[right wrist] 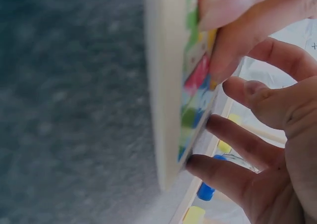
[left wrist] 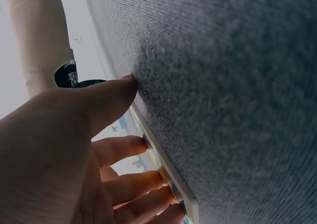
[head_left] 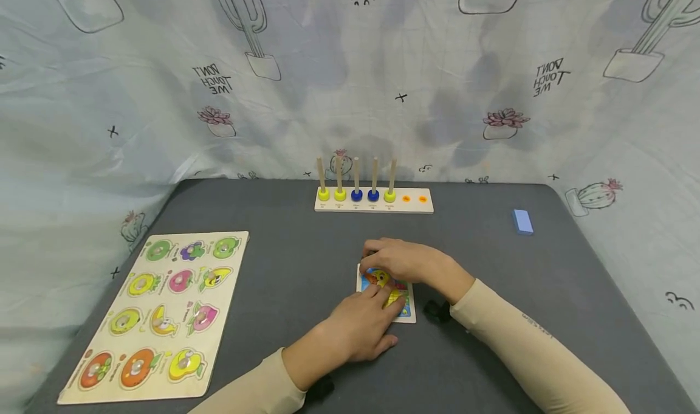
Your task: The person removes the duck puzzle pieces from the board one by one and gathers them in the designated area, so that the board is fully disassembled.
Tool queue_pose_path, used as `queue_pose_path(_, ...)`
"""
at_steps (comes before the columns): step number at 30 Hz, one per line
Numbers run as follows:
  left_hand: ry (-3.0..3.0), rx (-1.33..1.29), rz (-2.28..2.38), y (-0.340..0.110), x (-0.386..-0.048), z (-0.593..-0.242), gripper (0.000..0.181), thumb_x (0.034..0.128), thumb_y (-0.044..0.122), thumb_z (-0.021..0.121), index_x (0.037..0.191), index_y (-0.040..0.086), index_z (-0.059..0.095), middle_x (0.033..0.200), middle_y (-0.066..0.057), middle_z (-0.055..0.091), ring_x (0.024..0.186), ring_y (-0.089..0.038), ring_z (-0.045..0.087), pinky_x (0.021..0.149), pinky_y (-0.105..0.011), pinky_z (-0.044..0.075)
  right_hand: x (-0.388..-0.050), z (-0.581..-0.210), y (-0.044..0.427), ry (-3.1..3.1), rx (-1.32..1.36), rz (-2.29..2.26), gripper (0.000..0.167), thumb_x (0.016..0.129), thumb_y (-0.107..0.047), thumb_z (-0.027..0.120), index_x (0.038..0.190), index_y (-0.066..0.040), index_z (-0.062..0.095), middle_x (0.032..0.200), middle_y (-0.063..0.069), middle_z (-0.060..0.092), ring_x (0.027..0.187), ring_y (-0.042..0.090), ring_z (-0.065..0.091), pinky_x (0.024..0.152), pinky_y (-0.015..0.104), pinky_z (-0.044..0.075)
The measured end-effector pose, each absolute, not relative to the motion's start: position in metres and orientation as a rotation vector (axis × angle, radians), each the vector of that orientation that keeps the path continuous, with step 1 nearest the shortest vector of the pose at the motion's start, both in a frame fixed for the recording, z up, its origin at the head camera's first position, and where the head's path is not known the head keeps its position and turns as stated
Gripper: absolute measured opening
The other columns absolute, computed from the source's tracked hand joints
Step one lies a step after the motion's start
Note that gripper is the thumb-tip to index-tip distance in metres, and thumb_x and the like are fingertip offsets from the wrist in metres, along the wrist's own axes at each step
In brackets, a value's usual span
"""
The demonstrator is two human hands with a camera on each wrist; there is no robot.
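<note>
A small picture puzzle board point(head_left: 405, 318) with a pale rim and a bright yellow, blue and pink picture lies flat on the table. My left hand point(head_left: 358, 327) reaches over it from the near side, with extended fingertips pressing on the picture and the thumb apart on the tabletop. At the board's far left corner is my right hand point(head_left: 403, 261), its fingers bent loosely over the edge. In the right wrist view, fingertips point(right wrist: 200, 164) touch the board's far edge, and nothing shows held in that hand. Both hands cover much of the picture.
A large wooden fruit peg puzzle point(head_left: 219, 365) lies on the left. At the back stands a counting board point(head_left: 374, 207) with upright pegs and yellow and blue rings. A blue block point(head_left: 522, 222) sits at the far right of the grey table point(head_left: 290, 250). A printed curtain surrounds it.
</note>
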State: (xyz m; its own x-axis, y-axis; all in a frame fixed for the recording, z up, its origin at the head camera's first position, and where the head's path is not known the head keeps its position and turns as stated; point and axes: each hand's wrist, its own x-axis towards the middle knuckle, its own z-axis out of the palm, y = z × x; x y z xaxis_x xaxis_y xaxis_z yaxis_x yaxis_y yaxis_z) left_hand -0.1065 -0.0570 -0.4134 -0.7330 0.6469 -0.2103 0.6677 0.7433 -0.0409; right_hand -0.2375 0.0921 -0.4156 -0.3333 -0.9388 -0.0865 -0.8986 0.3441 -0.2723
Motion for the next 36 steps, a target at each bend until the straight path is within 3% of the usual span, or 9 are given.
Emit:
queue_pose_path(7,2.736,1.038,-0.145,-0.056,-0.107,-0.412,0.067,0.1003,0.057,0.056,0.156,0.022,0.044,0.163,-0.008,0.037,0.139,-0.023,0.046,0.102,-0.035,0.051,-0.238,-0.414,0.089,2.374,-1.63,-0.233,0.026,0.096,-0.011,0.071,0.117,-0.026,0.071,0.122,-0.001,0.054,0.103,0.018,0.058,0.091,0.037,0.052)
queue_pose_path(15,2.76,1.044,-0.182,-0.056,-0.105,-0.414,0.066,0.1008,0.057,0.055,0.156,0.022,0.044,0.162,-0.008,0.038,0.14,-0.023,0.045,0.101,-0.035,0.053,-0.243,-0.414,0.093,2.305,-1.578,-0.497,0.02,0.109,-0.012,0.049,0.112,-0.019,0.068,0.111,-0.004,0.06,0.091,0.01,0.057,0.083,0.033,0.052)
queue_pose_path(29,2.783,1.066,-0.186,-0.059,-0.101,-0.418,0.066,0.1019,0.056,0.053,0.157,0.022,0.043,0.163,-0.008,0.038,0.137,-0.022,0.045,0.102,-0.034,0.051,-0.242,-0.416,0.094,2.233,-1.571,-0.658,0.013,0.105,-0.013,0.058,0.106,-0.015,0.071,0.102,-0.008,0.062,0.086,0.004,0.059,0.083,0.03,0.053)
queue_pose_path(36,2.777,1.054,-0.135,-0.061,-0.102,-0.418,0.068,0.0999,0.057,0.057,0.157,0.023,0.042,0.165,-0.008,0.035,0.14,-0.024,0.045,0.102,-0.036,0.052,-0.252,-0.424,0.098,2.162,-1.488,-0.797,0.014,0.105,-0.016,0.061,0.113,-0.014,0.072,0.109,-0.005,0.069,0.098,0.008,0.064,0.091,0.032,0.054)
